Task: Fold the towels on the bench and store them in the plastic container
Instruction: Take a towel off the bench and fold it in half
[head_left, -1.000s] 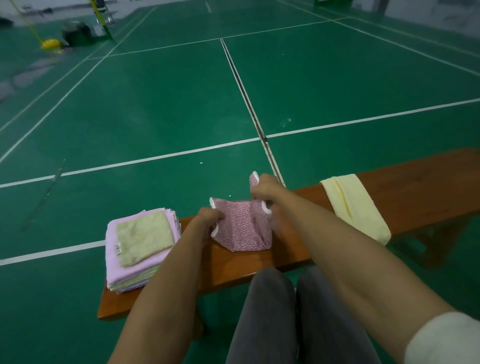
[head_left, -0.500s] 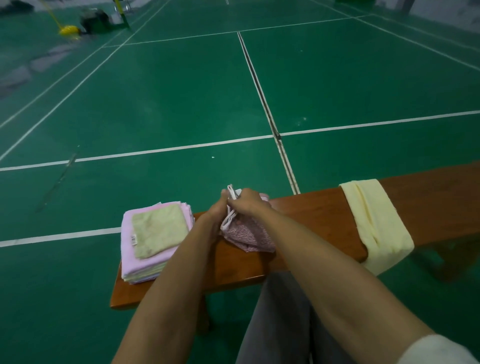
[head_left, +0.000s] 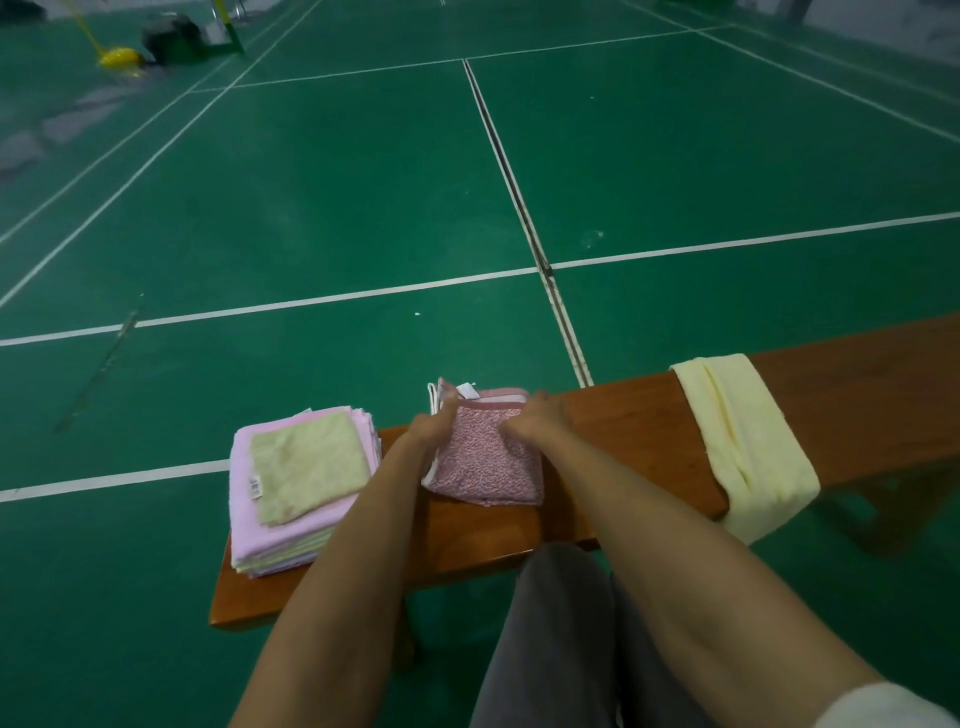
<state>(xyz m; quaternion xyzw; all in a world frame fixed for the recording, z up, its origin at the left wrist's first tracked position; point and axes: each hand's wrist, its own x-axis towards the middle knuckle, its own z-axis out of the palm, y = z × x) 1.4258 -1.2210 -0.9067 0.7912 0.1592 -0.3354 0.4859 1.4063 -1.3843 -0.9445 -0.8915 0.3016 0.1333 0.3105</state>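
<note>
the pink patterned towel lies folded small on the bench, between the stack of folded towels and the yellow towel draped over the edge. left hand pinches its left edge, right hand presses down on top with curled fingers, can't tell if it's gripping. looks like the last crease is being flattened. next it probably goes on the stack; no plastic container in view. half a second ago both hands were bunched together lifting the corners, now they've spread apart.
</note>
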